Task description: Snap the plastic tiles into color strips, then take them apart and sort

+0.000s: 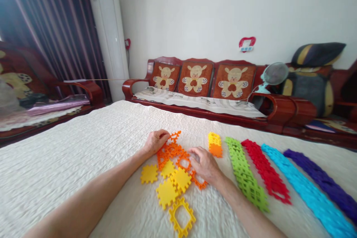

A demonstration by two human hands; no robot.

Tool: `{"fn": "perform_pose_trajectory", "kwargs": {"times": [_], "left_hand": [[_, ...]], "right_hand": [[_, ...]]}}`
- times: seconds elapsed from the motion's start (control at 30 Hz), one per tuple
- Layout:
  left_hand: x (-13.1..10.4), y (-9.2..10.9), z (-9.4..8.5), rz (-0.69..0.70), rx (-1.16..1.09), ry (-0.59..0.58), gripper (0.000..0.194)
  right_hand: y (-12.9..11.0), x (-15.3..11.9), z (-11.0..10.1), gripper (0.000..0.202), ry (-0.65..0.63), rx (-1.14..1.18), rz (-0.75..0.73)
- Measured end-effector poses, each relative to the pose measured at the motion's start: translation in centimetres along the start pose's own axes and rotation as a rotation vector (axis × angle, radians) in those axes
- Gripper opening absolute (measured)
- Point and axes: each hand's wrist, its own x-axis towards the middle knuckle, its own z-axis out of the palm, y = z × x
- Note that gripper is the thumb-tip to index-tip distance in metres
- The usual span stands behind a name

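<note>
My left hand (pixel 156 142) has its fingers closed at the edge of a pile of orange interlocking tiles (pixel 172 150), on an orange tile (pixel 175 137) with a cut-out that sticks up beside the fingertips. To the right of the pile is my right hand (pixel 205 164), thumb and fingers apart, the fingertips close to an orange frame tile (pixel 184 163). Under its palm side lies another orange tile (pixel 200 183), partly covered. Nearer me are several solid yellow square tiles (pixel 167 192) and a yellow tile with an open middle (pixel 172 214).
Right of my hands stands a small yellow and orange stack (pixel 215 150). Beyond it lie long rows of green (pixel 242 167), red (pixel 263 167), light blue (pixel 301 182) and purple (pixel 318 174) tiles. A white quilted cover (pixel 83 156) spreads beneath. Behind is a wooden sofa (pixel 281 109).
</note>
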Motion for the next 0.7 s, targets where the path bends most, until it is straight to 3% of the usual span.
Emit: {"fn": "perform_pose_trajectory", "kwargs": {"times": [0.3,0.47,0.6,0.7], "left_hand": [[0.1,-0.5,-0.4,0.007,0.198,0.013,0.024],[0.0,-1.2,0.2,0.019,0.188,0.050,0.026],[0.1,-1.5,0.2,0.037,0.188,0.051,0.027],[0.1,-1.4,0.2,0.037,0.187,0.044,0.027]], "right_hand": [[-1.0,-0.1,-0.9,0.034,-0.159,-0.055,0.016],[-0.6,0.1,-0.9,0.033,-0.155,-0.091,0.000],[0.1,0.3,-3.1,0.029,0.007,-0.358,0.100],[1.1,0.3,-4.9,0.033,-0.006,-0.601,0.279]]}}
